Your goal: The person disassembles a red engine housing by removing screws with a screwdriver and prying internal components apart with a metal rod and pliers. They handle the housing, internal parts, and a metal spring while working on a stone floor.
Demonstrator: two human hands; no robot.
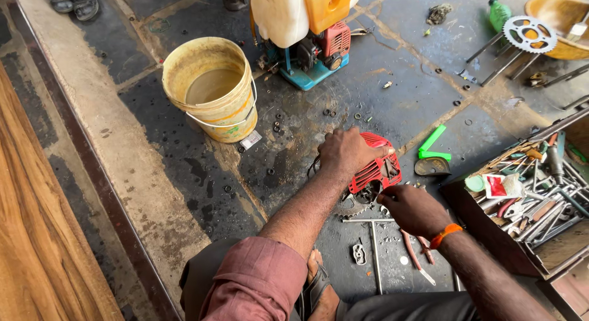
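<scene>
A small red engine cover with vent slats lies on the dark stone floor in front of me. My left hand rests on top of it, gripping its upper left side. My right hand is closed just below the cover's lower right edge; what its fingers hold is hidden. A metal T-shaped rod and a red-handled tool lie on the floor beneath my right hand. My bare foot sits between my knees.
A yellow bucket with murky liquid stands at upper left. A sprayer engine with white and orange tanks stands behind it. An open toolbox is at right. A green plastic piece, a sprocket and scattered washers lie around.
</scene>
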